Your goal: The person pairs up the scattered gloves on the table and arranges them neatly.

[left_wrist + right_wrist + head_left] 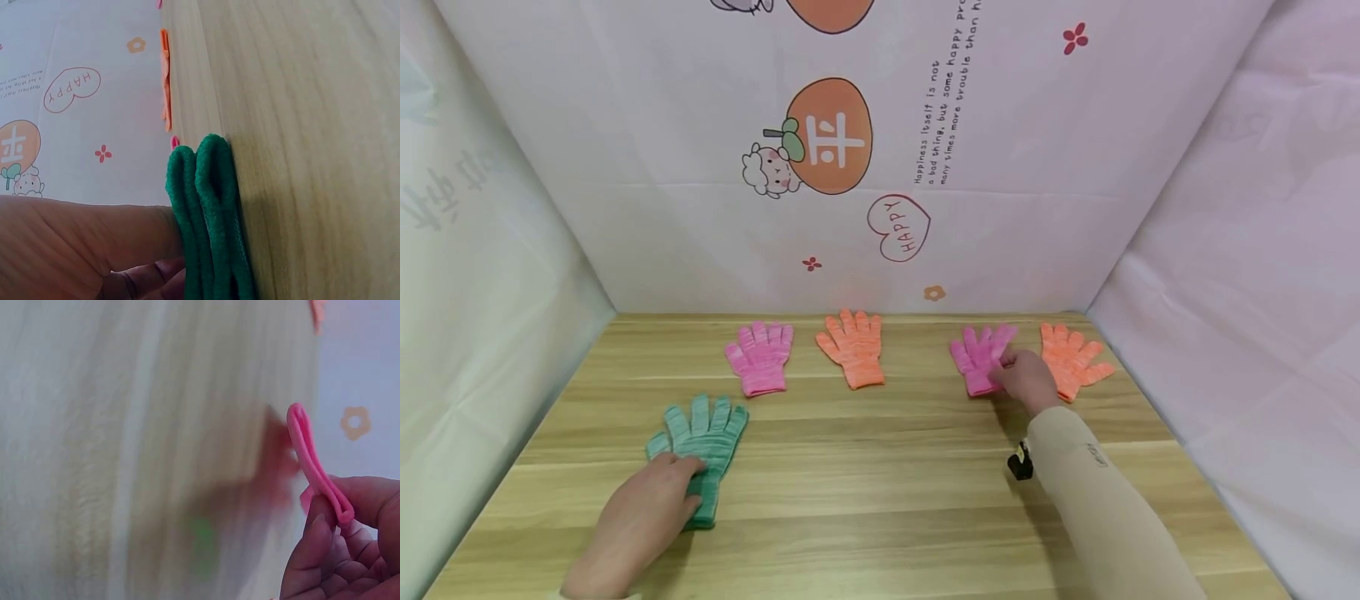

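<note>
At the front left, two green gloves [712,450] lie stacked with fingers pointing away; their layered cuffs [215,206] show in the left wrist view. My left hand [643,508] rests on the upper one, fingertips on its palm and thumb beside the cuff. Farther back on the right, my right hand [1028,379] pinches the right-hand pink glove [977,357] by its cuff side. In the right wrist view the cuff of that pink glove [312,462] stands up off the wood between thumb and fingers.
Another pink glove [763,358] and an orange glove [856,350] lie along the back of the wooden table [865,500]. A second orange glove [1070,358] lies at the back right, partly behind my right hand. Printed white cloth [700,233] walls the back and sides.
</note>
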{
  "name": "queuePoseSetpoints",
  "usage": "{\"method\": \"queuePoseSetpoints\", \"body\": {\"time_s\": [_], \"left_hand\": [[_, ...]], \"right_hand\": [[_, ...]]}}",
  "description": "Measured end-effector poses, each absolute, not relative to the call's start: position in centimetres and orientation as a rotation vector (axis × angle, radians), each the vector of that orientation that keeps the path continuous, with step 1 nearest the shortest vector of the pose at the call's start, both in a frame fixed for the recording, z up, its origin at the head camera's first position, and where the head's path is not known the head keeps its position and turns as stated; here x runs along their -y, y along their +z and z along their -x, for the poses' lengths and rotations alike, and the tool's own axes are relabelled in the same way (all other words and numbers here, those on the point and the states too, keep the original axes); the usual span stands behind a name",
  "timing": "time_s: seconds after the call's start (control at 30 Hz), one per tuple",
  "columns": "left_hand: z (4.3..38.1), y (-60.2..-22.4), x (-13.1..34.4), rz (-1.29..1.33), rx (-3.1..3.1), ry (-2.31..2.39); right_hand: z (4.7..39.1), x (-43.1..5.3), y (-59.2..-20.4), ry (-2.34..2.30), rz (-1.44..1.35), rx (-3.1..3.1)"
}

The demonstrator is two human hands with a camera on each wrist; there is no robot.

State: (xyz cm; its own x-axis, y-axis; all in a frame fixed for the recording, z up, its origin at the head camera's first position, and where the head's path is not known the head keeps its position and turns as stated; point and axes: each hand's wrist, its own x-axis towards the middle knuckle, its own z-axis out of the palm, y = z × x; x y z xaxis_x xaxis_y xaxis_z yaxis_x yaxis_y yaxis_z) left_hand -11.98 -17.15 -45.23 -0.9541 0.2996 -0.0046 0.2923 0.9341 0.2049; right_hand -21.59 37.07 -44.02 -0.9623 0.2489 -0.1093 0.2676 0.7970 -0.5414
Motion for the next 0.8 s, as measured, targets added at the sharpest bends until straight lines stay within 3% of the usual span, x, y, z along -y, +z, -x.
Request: {"method": "queuePoseSetpoints", "body": {"time_s": [0.8], "left_hand": [[11.9,-45.3,17.2,-0.478,-3.064,0.31]], "right_hand": [[16.9,-32.3,-39.9,-1.241,-0.282,-2.841]]}}
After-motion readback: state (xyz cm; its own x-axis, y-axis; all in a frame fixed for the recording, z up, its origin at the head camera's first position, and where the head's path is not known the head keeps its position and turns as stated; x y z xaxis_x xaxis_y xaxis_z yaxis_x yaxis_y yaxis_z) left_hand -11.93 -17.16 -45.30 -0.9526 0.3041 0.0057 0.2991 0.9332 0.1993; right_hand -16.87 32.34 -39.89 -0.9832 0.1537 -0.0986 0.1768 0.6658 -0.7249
